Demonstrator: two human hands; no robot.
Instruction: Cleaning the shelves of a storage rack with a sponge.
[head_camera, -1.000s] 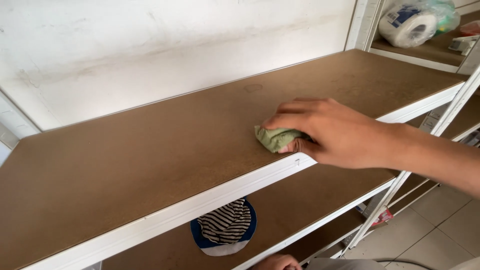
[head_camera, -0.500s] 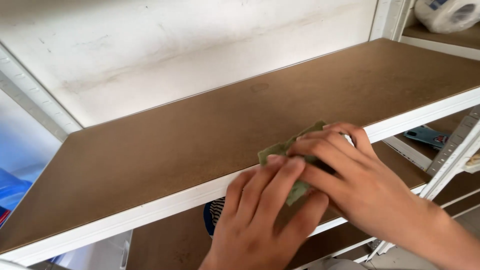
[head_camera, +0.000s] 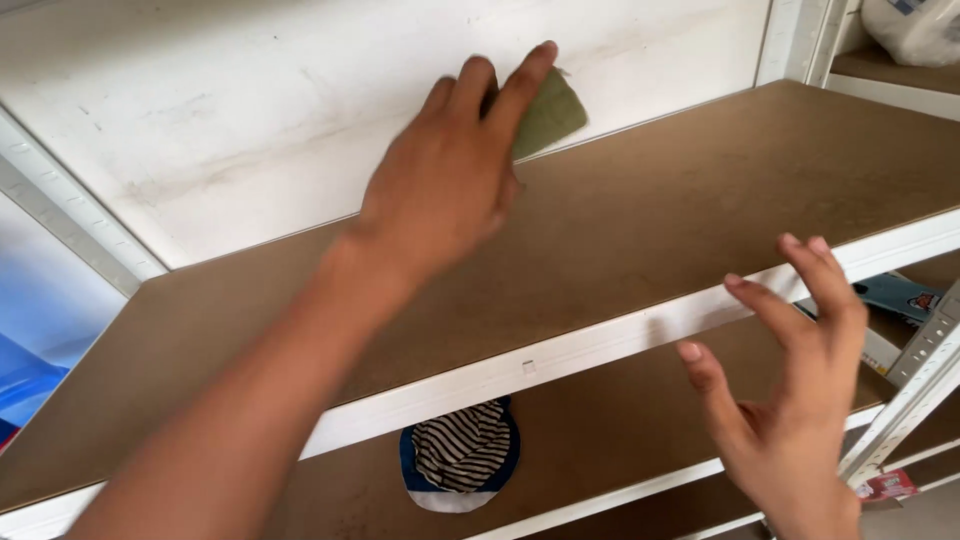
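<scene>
Left hand (head_camera: 440, 190) presses a green cloth pad (head_camera: 548, 112) flat near the brown fibreboard shelf's (head_camera: 640, 230) back edge; right hand (head_camera: 800, 390) hangs open, empty.

A storage corner of a home, likely a utility room: a white metal rack (head_camera: 600, 345) with brown fibreboard shelves (head_camera: 700, 190) stands against a scuffed white wall (head_camera: 250, 110). A striped cloth in a blue bowl (head_camera: 462, 462) sits on the lower shelf, and tiled floor shows at bottom right.
</scene>
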